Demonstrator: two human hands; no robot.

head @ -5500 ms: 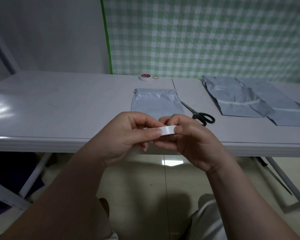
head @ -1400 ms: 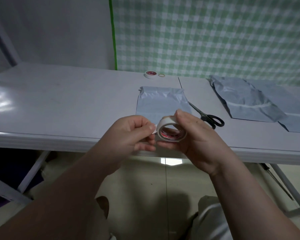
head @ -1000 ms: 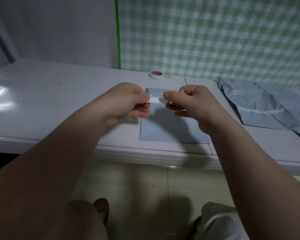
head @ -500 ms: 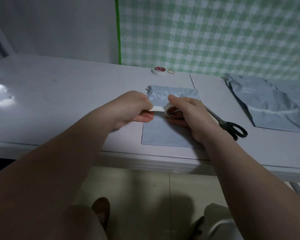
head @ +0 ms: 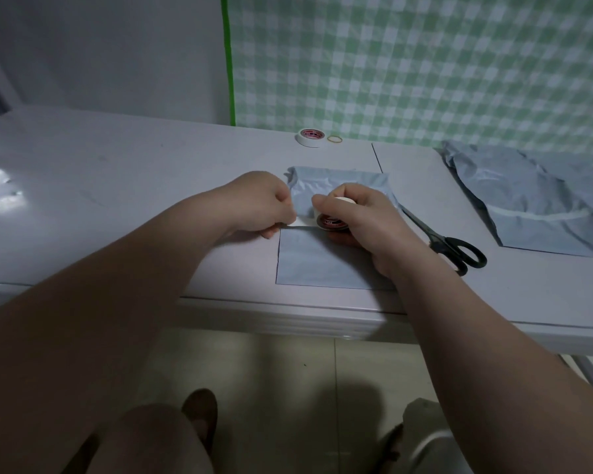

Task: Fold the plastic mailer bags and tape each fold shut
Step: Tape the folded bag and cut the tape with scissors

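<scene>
A folded grey mailer bag (head: 322, 261) lies flat near the table's front edge. My right hand (head: 360, 220) grips a white tape roll (head: 332, 220) with a red core, held low over the bag's middle. My left hand (head: 264, 206) pinches the free end of the tape strip (head: 300, 223) at the bag's left edge. The strip stretches between both hands, just above or on the bag. Two more grey mailer bags (head: 528, 206) lie overlapped at the right.
Black scissors (head: 449, 244) lie just right of the bag, handles toward me. A second tape roll (head: 310, 137) and a rubber band (head: 334, 139) sit at the back by the checked wall. The table edge (head: 288, 319) runs below my wrists.
Both hands carried the roll from in front of the table edge out over the folded bag and lowered it. The pulled strip now spans the bag's left part.
</scene>
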